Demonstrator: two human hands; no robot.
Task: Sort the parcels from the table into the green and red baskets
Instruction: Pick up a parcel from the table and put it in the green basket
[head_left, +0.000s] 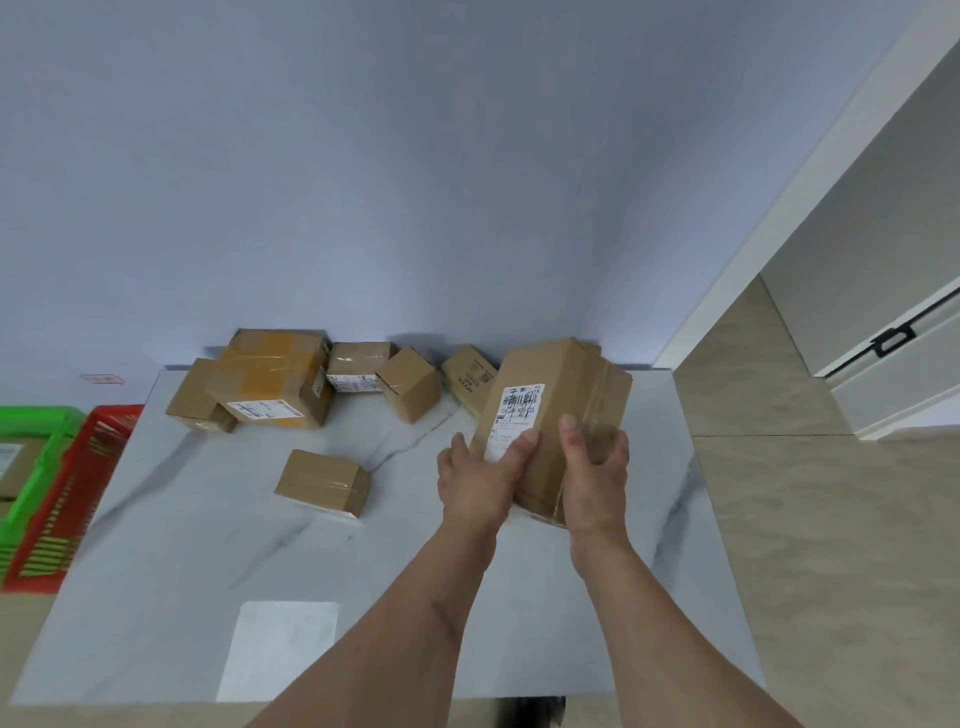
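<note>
Hands gripping parcel, boxes behind

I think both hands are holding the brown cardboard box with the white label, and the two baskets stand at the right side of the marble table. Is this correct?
Not fully. The head view shows the green plastic basket and the red plastic basket at the left side of the marble table. The rest is right: the left hand and right hand hold the brown cardboard box with the white label.

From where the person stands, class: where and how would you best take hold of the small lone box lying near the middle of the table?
Grip the small box across its two long side faces, coming down from above. It lies flat and apart from the other boxes, so its sides look free. Both hands now hold the labelled box, so one must be freed first.
</note>
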